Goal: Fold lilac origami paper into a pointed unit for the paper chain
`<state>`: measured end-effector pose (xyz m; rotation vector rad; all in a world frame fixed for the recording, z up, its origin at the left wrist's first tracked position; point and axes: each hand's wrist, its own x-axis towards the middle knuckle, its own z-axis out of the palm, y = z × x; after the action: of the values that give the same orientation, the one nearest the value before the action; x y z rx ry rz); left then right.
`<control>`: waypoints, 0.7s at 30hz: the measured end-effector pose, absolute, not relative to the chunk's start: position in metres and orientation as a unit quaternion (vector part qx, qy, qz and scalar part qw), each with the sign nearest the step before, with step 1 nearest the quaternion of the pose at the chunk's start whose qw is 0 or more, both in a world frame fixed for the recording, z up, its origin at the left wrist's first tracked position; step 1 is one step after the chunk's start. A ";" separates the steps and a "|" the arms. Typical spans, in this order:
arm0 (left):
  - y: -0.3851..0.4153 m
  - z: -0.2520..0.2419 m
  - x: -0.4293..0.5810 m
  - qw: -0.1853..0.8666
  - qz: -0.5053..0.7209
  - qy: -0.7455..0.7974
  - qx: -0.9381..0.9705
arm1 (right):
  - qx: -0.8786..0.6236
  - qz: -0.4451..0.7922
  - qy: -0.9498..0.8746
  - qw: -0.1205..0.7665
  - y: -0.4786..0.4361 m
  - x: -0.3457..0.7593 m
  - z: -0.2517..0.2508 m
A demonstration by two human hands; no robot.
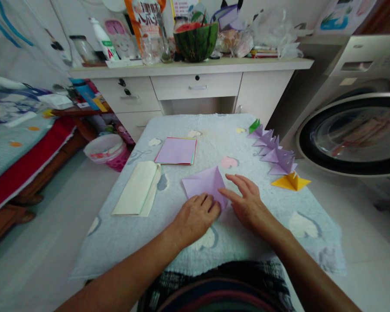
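A sheet of purple origami paper [203, 182] lies partly folded on the cloth-covered table in front of me, its far corner pointing away. My left hand [195, 217] has its fingers curled together on the near edge of this sheet and holds it down. Over the right edge of the paper, my right hand [249, 203] is open, fingers apart, with the index fingertip at the sheet. Beyond lies a square stack of coloured origami paper [176, 151], purple on top. To the right runs a row of folded purple paper pieces [273, 149], with a green piece [255, 125] and a yellow piece [291, 181] at its ends.
A folded pale-cream paper [136, 190] lies at the left of the table [247, 249]. Behind stands a white cabinet [196, 84] bearing a cut watermelon [197, 42], bottles and bags. A washing machine [360, 108] is at right, a pink bucket [112, 151] at left.
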<state>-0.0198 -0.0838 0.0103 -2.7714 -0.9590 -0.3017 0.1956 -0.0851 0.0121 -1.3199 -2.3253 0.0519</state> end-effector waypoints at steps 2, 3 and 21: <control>-0.083 0.011 -0.014 0.101 -0.104 -0.333 -0.932 | -0.480 0.003 -0.849 0.221 -0.083 0.195 0.009; -0.082 0.012 -0.012 0.103 -0.105 -0.338 -0.930 | -0.489 -0.005 -0.844 0.220 -0.081 0.197 0.008; -0.069 0.017 -0.022 -0.125 -0.184 -0.384 -0.896 | -0.518 0.067 -0.808 0.271 -0.075 0.221 -0.013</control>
<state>-0.0215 -0.0688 0.0171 -3.0631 -1.3138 -0.6291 0.2211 -0.0746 -0.0133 -1.3961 -2.1776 0.1807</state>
